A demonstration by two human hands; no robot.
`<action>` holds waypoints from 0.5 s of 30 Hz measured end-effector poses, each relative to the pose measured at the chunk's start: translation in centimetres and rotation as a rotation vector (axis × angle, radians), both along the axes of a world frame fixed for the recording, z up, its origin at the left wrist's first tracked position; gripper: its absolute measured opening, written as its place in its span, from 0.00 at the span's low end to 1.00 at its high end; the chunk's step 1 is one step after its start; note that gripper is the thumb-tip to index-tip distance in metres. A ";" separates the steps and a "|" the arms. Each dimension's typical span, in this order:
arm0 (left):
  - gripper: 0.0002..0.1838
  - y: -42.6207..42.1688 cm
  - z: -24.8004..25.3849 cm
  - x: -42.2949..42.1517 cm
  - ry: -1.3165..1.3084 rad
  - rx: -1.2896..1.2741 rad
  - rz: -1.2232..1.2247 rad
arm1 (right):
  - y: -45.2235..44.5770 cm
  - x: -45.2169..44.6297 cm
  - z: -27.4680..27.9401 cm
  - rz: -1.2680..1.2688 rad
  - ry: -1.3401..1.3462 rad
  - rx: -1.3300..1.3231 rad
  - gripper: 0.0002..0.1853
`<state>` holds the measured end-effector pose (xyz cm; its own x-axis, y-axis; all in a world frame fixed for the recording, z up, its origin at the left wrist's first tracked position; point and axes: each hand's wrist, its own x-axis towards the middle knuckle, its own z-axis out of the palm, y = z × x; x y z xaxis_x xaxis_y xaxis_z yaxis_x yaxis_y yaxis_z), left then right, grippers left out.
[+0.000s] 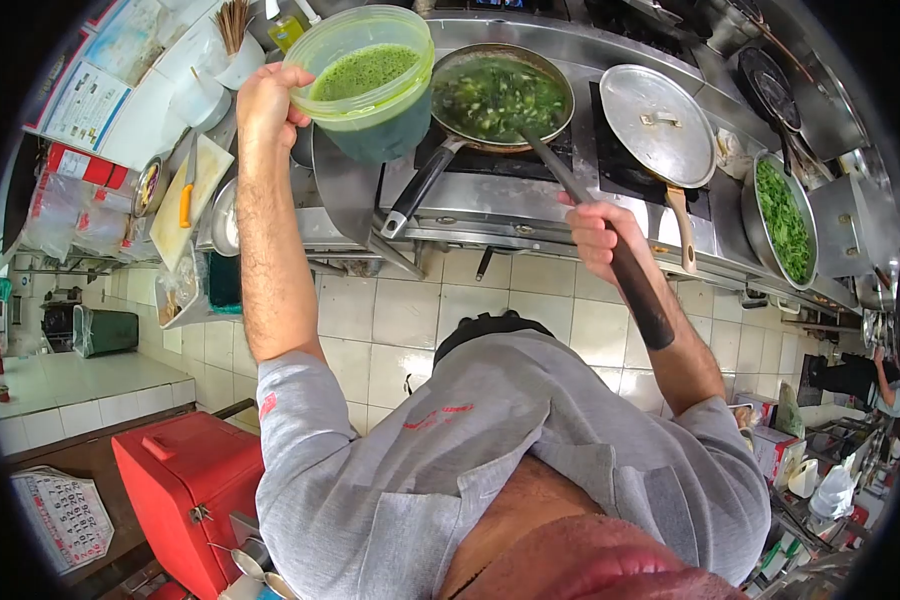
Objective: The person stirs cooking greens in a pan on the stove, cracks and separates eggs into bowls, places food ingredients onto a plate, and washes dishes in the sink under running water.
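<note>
My left hand (pixel 275 105) grips the rim of a clear plastic tub (pixel 365 125), held up left of the frying pan. Frothy green liquid (pixel 370 72) fills much of the tub, which leans slightly. In my right hand (pixel 605 235) is the long dark handle of a utensil (pixel 560 172). Its far end dips into the frying pan (pixel 445 140), hidden among chopped greens in green liquid (pixel 500 98). The pan rests on the stove, its black handle pointing toward me.
Right of the pan, a metal lid (pixel 660 115) covers another pan with a tan handle (pixel 680 225). Further right stands a pan of chopped greens (pixel 782 220). An orange-handled knife (pixel 187 195) lies on a cutting board (pixel 175 235) at left. Another person (pixel 865 380) is at far right.
</note>
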<state>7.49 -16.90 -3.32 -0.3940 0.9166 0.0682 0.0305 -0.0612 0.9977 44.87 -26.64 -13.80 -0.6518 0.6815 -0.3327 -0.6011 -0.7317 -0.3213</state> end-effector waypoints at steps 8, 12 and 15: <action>0.15 3.8 -0.7 3.6 0.172 -0.052 0.057 | 0.9 3.7 2.9 -0.013 -0.847 0.562 0.23; 0.14 6.1 -1.2 6.4 0.244 -0.047 0.122 | 3.4 7.0 4.0 -0.004 -1.092 0.837 0.27; 0.14 8.3 -1.6 7.6 0.486 -0.155 0.203 | 5.6 9.6 4.0 0.036 -1.107 0.876 0.28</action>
